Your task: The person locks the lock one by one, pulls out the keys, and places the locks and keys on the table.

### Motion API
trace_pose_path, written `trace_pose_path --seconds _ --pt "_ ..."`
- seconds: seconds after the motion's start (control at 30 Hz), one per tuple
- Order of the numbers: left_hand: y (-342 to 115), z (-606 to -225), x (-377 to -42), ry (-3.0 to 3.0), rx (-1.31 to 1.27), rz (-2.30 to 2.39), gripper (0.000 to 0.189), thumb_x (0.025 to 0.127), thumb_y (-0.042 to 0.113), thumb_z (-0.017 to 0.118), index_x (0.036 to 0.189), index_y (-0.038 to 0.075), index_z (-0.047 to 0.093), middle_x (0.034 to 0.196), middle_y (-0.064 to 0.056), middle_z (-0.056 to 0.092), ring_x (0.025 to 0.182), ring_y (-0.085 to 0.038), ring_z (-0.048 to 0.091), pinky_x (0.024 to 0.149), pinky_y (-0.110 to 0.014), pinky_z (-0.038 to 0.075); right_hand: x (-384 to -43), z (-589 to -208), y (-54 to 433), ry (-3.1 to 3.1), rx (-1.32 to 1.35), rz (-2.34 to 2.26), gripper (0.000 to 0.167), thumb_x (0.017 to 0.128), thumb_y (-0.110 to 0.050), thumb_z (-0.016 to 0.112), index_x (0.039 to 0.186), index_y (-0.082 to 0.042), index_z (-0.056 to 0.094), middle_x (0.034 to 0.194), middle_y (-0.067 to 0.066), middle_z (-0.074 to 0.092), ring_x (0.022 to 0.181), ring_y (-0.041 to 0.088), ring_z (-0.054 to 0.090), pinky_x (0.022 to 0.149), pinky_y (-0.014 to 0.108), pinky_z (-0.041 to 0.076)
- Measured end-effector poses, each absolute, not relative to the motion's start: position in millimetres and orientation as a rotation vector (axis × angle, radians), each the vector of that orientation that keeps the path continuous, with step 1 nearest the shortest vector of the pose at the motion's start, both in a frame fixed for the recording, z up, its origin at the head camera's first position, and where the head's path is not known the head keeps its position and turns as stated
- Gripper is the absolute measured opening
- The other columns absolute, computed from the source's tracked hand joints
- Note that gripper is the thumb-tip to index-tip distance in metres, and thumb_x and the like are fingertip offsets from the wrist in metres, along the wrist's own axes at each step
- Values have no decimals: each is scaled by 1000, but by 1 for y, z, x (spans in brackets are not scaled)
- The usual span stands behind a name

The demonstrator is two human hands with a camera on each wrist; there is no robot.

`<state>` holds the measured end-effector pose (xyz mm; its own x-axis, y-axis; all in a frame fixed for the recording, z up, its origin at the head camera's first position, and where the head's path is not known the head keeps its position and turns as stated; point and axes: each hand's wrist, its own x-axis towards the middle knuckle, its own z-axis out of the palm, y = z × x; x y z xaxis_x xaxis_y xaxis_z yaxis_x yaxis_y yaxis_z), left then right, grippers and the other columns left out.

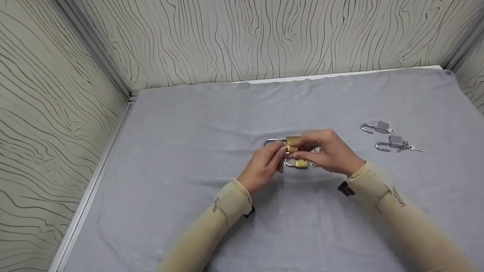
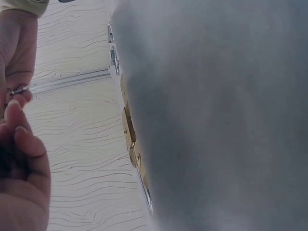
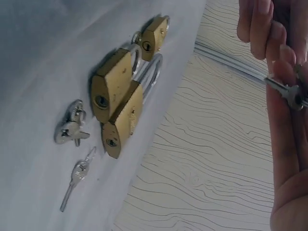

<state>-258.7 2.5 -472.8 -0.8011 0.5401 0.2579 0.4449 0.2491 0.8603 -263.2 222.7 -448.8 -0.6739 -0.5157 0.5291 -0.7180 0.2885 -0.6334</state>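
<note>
My left hand (image 1: 264,161) and right hand (image 1: 325,152) meet above the cloth, fingertips together over the brass padlocks. The right hand pinches a small silver key (image 3: 291,95), its shaft sticking out past the fingers in the right wrist view. Left fingertips are curled in at the same small keys, partly hidden by the fingers. Below them lie a long-shackle brass padlock (image 3: 124,120), another brass padlock (image 3: 113,84) beside it and a smaller brass padlock (image 3: 154,38), all with keyholes showing.
Loose silver keys (image 3: 71,131) and a key on a ring (image 3: 78,174) lie by the brass padlocks. Farther right on the grey cloth (image 1: 177,164) are two grey padlocks (image 1: 382,126) with open shackles and keys. Patterned panels (image 1: 220,33) enclose the table.
</note>
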Motion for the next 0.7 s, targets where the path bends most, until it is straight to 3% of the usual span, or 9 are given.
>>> trace_pose_path --seconds 0.23,0.53,0.7 --pt "4 -473 -258 2365 905 1654 28 111 32 49 103 11 65 83 -13 64 69 -7 59 66 -22 51 -261 -450 220 -2350 1146 1255 19 86 -7 84 103 -13 78 89 -2 76 73 9 69 66 16 54" --pt "1 -475 -263 2380 886 1676 27 110 26 53 105 4 68 81 -16 63 69 -10 57 67 -22 50 -261 -450 227 -2380 1091 1205 16 87 -3 83 101 -9 81 89 1 78 72 5 68 65 14 55" --pt "-7 -476 -268 2412 801 1678 27 110 24 53 103 1 67 80 -5 59 68 -10 55 65 -22 48 -260 -443 237 -2467 983 1123 16 87 -3 83 102 -7 81 89 2 79 73 3 68 65 14 55"
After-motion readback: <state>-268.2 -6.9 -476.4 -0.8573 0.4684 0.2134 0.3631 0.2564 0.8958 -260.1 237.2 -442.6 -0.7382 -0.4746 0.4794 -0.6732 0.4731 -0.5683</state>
